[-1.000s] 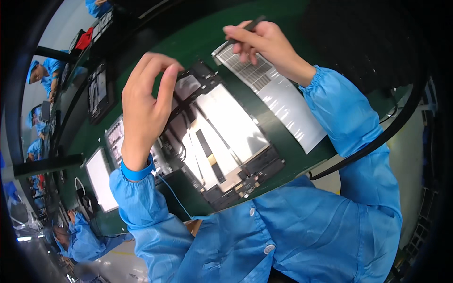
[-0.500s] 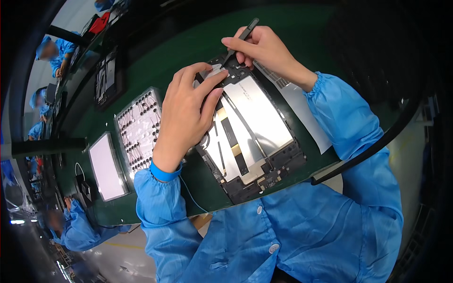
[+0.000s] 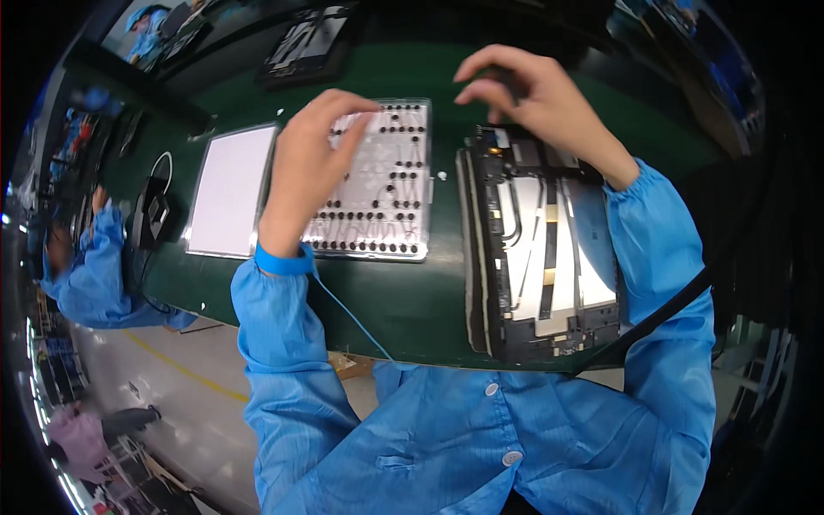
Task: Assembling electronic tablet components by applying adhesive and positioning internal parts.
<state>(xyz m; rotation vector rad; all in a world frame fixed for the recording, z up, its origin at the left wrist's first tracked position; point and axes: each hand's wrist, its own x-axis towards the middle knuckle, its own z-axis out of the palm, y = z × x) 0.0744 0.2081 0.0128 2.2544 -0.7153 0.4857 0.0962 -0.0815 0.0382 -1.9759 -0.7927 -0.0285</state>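
My left hand (image 3: 311, 159) hovers over a clear tray (image 3: 427, 184) of small black round parts with thin wires. Its thumb and index finger reach out with a small gap between them, and nothing shows in them. My right hand (image 3: 549, 99) is raised above the far end of an opened, flat tablet-like device (image 3: 562, 266) with silver plates, black strips and a circuit board. Its fingers curl around something dark, apparently the tweezers (image 3: 512, 81), mostly hidden and blurred. The right forearm covers part of the device's far right corner.
A white sheet in a clear tray (image 3: 230, 193) lies left of the parts tray. Farther left stands a small black box (image 3: 153, 210) with a cable. Another opened device (image 3: 311, 41) lies at the back. A blue cord (image 3: 348, 311) runs from my left wristband. A person in blue (image 3: 90, 270) sits at left.
My left hand has left the device and now hangs over the parts tray. My right hand has lifted off the device, its tweezers no longer pointing down at it. The view has turned left.
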